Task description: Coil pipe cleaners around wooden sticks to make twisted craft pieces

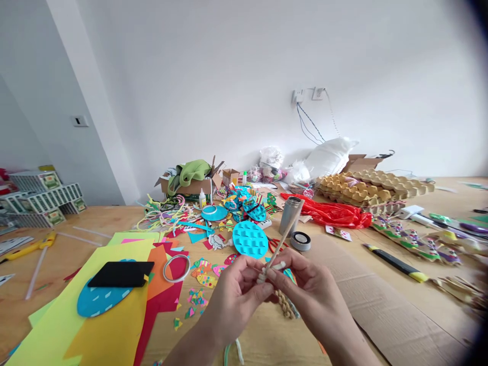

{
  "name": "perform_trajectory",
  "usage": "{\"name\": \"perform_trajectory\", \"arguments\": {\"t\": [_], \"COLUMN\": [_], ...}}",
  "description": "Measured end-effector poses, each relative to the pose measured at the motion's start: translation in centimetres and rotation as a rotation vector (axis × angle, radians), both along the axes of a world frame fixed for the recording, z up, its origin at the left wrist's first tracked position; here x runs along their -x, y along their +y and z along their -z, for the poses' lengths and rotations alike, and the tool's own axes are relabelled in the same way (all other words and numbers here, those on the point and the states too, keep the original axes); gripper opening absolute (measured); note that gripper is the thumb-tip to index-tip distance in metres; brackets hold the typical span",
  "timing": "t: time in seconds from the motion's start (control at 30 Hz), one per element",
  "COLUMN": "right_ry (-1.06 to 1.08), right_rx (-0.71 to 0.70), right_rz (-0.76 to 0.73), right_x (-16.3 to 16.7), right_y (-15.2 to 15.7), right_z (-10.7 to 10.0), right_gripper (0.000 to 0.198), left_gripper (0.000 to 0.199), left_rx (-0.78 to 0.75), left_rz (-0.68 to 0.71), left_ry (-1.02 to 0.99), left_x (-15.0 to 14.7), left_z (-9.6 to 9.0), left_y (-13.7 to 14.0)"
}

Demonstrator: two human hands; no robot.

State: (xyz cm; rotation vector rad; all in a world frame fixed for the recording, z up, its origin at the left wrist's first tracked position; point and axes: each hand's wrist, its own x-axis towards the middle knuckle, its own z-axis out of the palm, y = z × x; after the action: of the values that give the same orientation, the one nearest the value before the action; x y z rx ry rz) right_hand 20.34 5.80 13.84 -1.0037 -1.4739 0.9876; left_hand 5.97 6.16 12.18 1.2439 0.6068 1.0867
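Note:
My left hand and my right hand meet above the near middle of the table, fingers closed in a pinch. Between them a thin wooden stick slants up to the right. A white fuzzy strip, which looks like pipe cleaner, bends around the stick's lower end at my fingertips. How each finger grips the two is partly hidden. Under my hands lies a tan braided cord. Pale green and white strips show near the bottom edge.
Coloured paper with a black phone lies left. A blue dimpled disc, grey metal bottle and tape roll stand beyond my hands. Cardboard, a utility knife and egg trays are right.

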Motion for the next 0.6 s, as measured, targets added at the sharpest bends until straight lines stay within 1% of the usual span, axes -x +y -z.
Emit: {"name": "perform_trajectory", "arguments": {"t": [0.03,0.13,0.2,0.3,0.37,0.47,0.53,0.6], "right_ry": [-0.011,-0.035,-0.047,-0.035,-0.010,0.022,0.042,0.062], "right_rx": [-0.002,0.002,0.003,0.031,0.054,0.073,0.074,0.076], "right_rz": [0.008,0.008,0.009,0.006,0.014,0.019,0.000,-0.034], "right_x": [0.14,0.48,0.55,0.44,0.32,0.22,0.18,0.11], "right_y": [0.01,0.00,0.03,0.20,0.31,0.27,0.10,-0.10], "right_z": [0.06,0.21,0.33,0.52,0.60,0.56,0.46,0.36], "right_gripper": [0.019,0.020,0.020,0.020,0.021,0.022,0.022,0.022], "left_gripper": [0.021,0.015,0.015,0.014,0.014,0.015,0.015,0.017], "left_rx": [-0.055,-0.226,-0.312,-0.380,-0.391,-0.381,-0.348,-0.286], "left_rz": [-0.073,-0.246,-0.324,-0.411,-0.437,-0.431,-0.403,-0.346], "left_ry": [0.052,0.215,0.308,0.377,0.378,0.369,0.348,0.296], "left_x": [-0.10,-0.19,-0.10,0.05,0.12,0.13,0.09,0.02], "left_z": [0.07,0.48,0.75,0.91,0.87,0.71,0.58,0.40], "left_y": [-0.05,-0.12,-0.12,-0.10,-0.09,-0.09,-0.10,-0.14]}}
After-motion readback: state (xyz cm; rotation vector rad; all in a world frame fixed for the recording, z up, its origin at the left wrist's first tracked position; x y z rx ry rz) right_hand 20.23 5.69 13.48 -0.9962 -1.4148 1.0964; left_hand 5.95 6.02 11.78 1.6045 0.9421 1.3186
